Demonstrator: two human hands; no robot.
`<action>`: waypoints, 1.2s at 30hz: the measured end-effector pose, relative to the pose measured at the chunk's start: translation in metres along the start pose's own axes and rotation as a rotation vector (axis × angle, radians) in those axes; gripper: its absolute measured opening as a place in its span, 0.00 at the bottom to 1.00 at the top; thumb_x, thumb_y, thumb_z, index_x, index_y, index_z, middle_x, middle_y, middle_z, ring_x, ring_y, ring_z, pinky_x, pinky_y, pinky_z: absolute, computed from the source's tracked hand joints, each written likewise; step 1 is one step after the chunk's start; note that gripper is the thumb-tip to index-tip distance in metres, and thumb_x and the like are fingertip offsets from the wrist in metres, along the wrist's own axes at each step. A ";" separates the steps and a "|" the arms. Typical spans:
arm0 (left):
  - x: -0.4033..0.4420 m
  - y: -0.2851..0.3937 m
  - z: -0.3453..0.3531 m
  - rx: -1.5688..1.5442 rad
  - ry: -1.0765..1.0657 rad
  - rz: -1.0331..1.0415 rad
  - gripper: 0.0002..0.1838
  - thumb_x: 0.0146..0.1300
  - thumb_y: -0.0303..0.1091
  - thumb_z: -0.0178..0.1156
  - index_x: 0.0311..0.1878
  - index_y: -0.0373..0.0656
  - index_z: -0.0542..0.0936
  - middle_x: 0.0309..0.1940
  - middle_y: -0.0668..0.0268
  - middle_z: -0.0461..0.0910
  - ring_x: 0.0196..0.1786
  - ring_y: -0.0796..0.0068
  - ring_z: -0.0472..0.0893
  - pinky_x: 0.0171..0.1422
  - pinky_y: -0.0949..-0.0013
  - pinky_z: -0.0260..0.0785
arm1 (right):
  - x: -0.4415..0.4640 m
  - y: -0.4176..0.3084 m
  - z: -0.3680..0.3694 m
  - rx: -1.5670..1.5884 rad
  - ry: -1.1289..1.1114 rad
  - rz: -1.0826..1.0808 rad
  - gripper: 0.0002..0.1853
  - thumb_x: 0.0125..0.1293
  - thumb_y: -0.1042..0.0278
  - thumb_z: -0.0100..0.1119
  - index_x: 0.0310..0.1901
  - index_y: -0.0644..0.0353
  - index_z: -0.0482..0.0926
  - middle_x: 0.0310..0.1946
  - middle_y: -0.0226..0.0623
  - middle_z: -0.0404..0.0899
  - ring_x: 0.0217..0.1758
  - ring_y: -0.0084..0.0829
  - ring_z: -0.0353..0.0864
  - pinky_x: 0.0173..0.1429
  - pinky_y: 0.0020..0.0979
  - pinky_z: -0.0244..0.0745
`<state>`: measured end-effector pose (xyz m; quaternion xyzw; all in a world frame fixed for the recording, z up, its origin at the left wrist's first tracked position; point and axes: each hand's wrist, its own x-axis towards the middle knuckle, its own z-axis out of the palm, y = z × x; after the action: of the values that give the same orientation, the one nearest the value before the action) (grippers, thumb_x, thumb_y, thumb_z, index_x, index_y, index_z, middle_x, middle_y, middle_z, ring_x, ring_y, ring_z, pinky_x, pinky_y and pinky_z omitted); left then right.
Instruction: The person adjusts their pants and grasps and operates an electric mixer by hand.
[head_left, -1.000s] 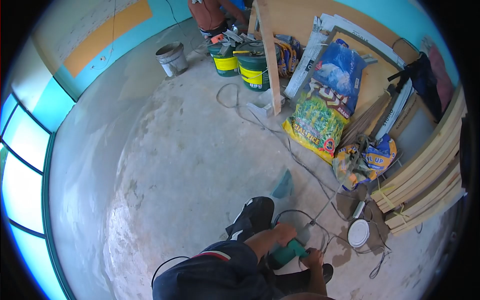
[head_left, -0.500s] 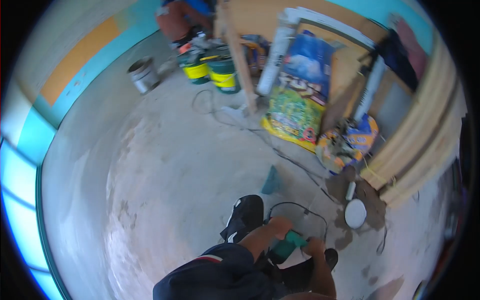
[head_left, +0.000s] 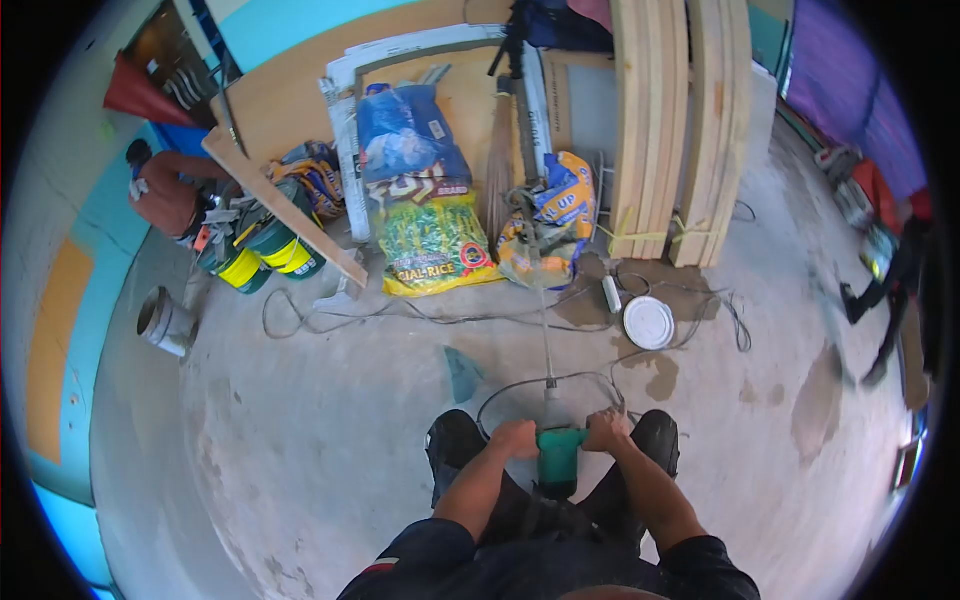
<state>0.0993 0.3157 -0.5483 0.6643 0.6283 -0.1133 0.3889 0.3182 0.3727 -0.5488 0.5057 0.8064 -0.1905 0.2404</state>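
A green handheld power mixer (head_left: 558,462) is held between my knees, its long thin shaft (head_left: 546,330) pointing away from me. My left hand (head_left: 516,438) is closed round the handle on its left side. On the opposite side, my right hand (head_left: 606,431) grips the other handle. The far end of the shaft overlaps an orange and blue bag (head_left: 566,200), where a greyish, caked shape shows; I cannot tell if they touch. A black cord (head_left: 500,392) loops over the floor just ahead of my hands.
A rice sack (head_left: 428,215) leans on boards beside a broom (head_left: 499,160). Tied timber (head_left: 650,130) stands to the right. A white lid (head_left: 649,323) lies on wet floor. Green buckets (head_left: 285,250) and a crouching person (head_left: 175,195) are left; another person's legs (head_left: 895,290) are right.
My view has swung to the right and levelled. The mixer's shaft now shows, pointing forward. Both hands stay on the handles, and a person's legs have come into view at right.
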 end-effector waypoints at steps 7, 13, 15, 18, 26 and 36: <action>0.001 0.008 0.004 -0.006 0.082 0.002 0.18 0.46 0.38 0.61 0.37 0.34 0.83 0.39 0.46 0.83 0.45 0.48 0.83 0.49 0.53 0.76 | 0.007 0.007 0.001 -0.025 -0.077 -0.007 0.25 0.44 0.50 0.64 0.47 0.48 0.84 0.51 0.40 0.82 0.63 0.40 0.73 0.74 0.57 0.45; -0.004 0.010 -0.010 0.024 0.000 0.004 0.19 0.46 0.38 0.60 0.38 0.34 0.83 0.40 0.45 0.82 0.46 0.47 0.82 0.50 0.54 0.76 | -0.001 0.002 0.001 0.061 0.036 -0.004 0.25 0.39 0.53 0.68 0.45 0.43 0.85 0.47 0.37 0.83 0.60 0.39 0.75 0.71 0.56 0.52; 0.000 0.009 -0.007 0.009 -0.001 -0.020 0.19 0.46 0.39 0.60 0.37 0.33 0.83 0.40 0.44 0.82 0.46 0.46 0.82 0.49 0.53 0.76 | 0.002 0.002 0.002 0.076 0.010 -0.001 0.24 0.38 0.53 0.69 0.44 0.42 0.86 0.47 0.37 0.83 0.60 0.39 0.75 0.71 0.55 0.53; 0.002 0.011 -0.005 0.023 0.017 -0.027 0.19 0.45 0.38 0.61 0.38 0.33 0.83 0.39 0.44 0.82 0.46 0.47 0.82 0.49 0.54 0.76 | 0.009 0.009 -0.003 0.059 -0.151 -0.013 0.27 0.41 0.51 0.67 0.47 0.49 0.84 0.50 0.42 0.82 0.63 0.42 0.74 0.74 0.59 0.46; 0.003 0.009 -0.006 0.024 -0.016 -0.020 0.18 0.45 0.35 0.61 0.39 0.33 0.83 0.40 0.46 0.83 0.46 0.48 0.83 0.49 0.54 0.76 | 0.011 0.006 0.008 0.053 -0.016 0.009 0.24 0.37 0.55 0.68 0.43 0.43 0.86 0.44 0.39 0.83 0.58 0.41 0.77 0.69 0.54 0.55; 0.002 0.008 -0.009 0.005 -0.015 -0.017 0.18 0.44 0.36 0.62 0.39 0.34 0.83 0.40 0.47 0.83 0.46 0.48 0.83 0.50 0.55 0.77 | 0.008 0.002 0.007 0.093 0.021 0.003 0.23 0.36 0.56 0.69 0.41 0.44 0.87 0.42 0.38 0.84 0.57 0.40 0.77 0.71 0.54 0.52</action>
<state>0.1034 0.3241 -0.5403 0.6590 0.6306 -0.1231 0.3912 0.3188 0.3757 -0.5591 0.5196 0.7982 -0.2220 0.2087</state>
